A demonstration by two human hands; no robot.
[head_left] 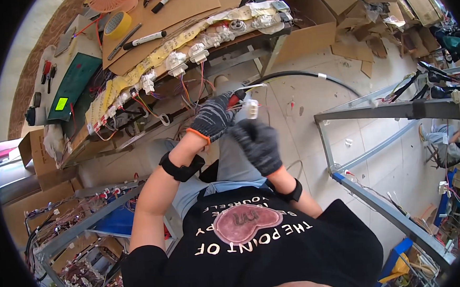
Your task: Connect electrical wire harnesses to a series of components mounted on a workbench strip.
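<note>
In front of my body, my left hand (213, 116), in a grey striped knit glove with an orange cuff, is closed around a red-and-black handled tool (234, 98). The tool's kind is hard to make out, and part of it is hidden by the glove. A white plastic connector (252, 109) with thin wires sits between the two hands. Just below it, my right hand (259, 144), in a matching glove, has its fingers curled up against the connector. Motion smears this hand somewhat.
Ahead is a bench board (182, 46) with white connectors, paper tape and wires along its edge. Markers (144, 40) and yellow tape (118, 25) lie on cardboard. A black cable (299, 74) arcs rightward. A metal frame (386, 114) stands right, wire racks (87, 226) left.
</note>
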